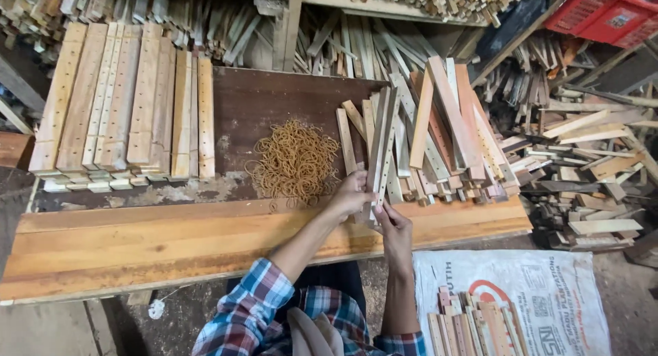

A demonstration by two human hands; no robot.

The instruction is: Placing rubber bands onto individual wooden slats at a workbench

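Head view: hands (373,208) hold slats (381,150); rubber bands (295,162) beside, loose slat pile (452,133) behind.

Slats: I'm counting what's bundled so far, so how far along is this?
Done: neat stack at the bench's left. In hand: left hand and right hand grip a few slats upright beside the rubber bands. Left: the loose pile on the right.

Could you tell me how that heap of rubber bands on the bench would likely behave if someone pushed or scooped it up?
The heap of rubber bands is a loose tangle of thin loops, so it would probably feel floppy and light. Pushed, it would likely spread across the dark board rather than slide as one. Scooped, strands would probably dangle and drop, since stray loops already trail at its edge.
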